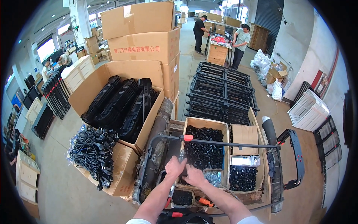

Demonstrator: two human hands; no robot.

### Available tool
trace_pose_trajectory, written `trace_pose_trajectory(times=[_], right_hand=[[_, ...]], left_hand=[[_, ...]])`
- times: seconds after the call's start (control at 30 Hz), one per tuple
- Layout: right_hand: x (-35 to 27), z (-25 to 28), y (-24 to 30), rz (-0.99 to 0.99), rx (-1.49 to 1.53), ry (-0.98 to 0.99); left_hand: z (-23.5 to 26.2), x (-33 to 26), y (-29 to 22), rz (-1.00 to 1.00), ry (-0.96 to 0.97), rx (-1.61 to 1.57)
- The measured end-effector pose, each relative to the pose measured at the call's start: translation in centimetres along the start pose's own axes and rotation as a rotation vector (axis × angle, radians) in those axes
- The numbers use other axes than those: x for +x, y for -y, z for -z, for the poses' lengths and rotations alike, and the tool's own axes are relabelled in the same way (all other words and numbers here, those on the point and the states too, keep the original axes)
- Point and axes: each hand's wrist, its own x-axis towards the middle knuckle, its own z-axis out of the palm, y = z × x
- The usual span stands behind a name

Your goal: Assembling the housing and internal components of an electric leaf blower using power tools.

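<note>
A black tubular frame [238, 144] lies across the workbench, with a red piece [188, 138] on its far bar. My left hand [175, 168] is closed round a tool with a metal shaft [182, 151]; the shaft reaches up to the bar beside the red piece. Close by on the right, my right hand [194, 176] is closed on the dark handle of the same tool. My fingers hide most of the tool, so its exact kind does not show. Under the frame stands a wooden bin [226, 138] of small black parts [205, 147].
A carton [152, 115] of long black plastic parts and a heap of black power cords [93, 153] stand left. An orange-handled tool [205, 201] lies near me. Black frames [223, 89] are stacked ahead; two people [241, 39] work at a far table. White frames [309, 110] lean right.
</note>
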Motion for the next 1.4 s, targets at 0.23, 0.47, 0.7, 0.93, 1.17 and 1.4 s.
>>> trace_pose_trajectory(times=[0.23,0.47,0.7,0.93,1.17,1.4], right_hand=[[0.1,1.2,-2.5,-0.053,0.006,0.008],[0.2,1.4,-3.0,-0.060,0.023,0.046],[0.4,1.6,-3.4,-0.094,0.063,0.038],[0.9,1.8,-3.9,-0.088,0.074,0.028],[1.4,0.5,-5.3,-0.049,0.121,-0.039],[1.7,1.1,-5.2,-0.091,0.132,-0.005]], left_hand=[[-0.8,0.0,-2.2,0.026,0.044,-0.010],[-1.3,0.3,-2.4,0.018,0.027,-0.016],[-1.9,1.0,-2.6,0.029,0.052,-0.014],[-2.2,1.5,-3.1,0.047,0.058,0.023],[-2.3,2.0,-3.7,0.040,0.041,0.040],[-2.4,2.4,-3.8,0.045,0.045,0.034]])
